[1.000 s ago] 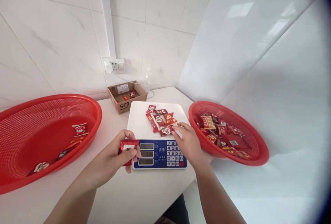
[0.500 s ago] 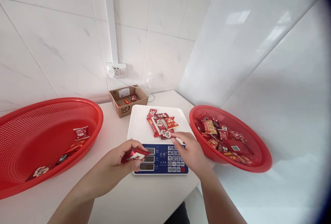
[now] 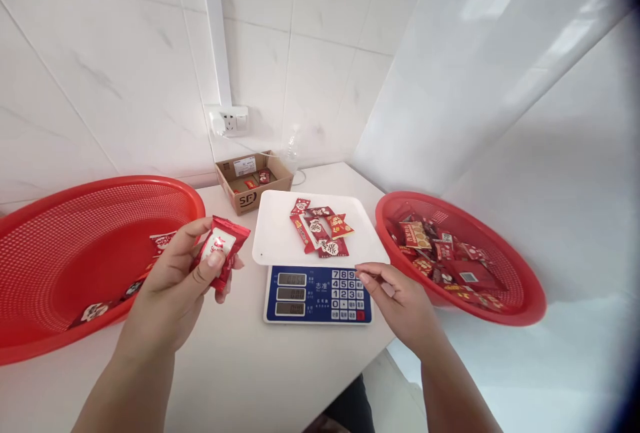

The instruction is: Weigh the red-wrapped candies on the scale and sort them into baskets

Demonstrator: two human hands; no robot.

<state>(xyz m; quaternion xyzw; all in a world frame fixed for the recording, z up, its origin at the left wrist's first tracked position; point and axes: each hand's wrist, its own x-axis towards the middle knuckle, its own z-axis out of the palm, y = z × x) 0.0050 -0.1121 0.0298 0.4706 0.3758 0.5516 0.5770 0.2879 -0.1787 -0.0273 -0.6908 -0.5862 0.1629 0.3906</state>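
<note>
My left hand is raised above the table and pinches a red candy packet with a white label, close to the rim of the big red basket on the left. My right hand hovers at the right end of the blue scale keypad, fingers loosely curled and holding nothing. Several red candy packets lie in a small pile on the white scale tray.
A second red basket at the right holds several candy packets. A small open cardboard box stands behind the scale, under a wall socket. The left basket holds a few packets. The table edge runs just below my arms.
My left hand has lifted the candy packet away from the scale and carried it left toward the big basket. My right hand has drawn back from the pile on the tray to the keypad.
</note>
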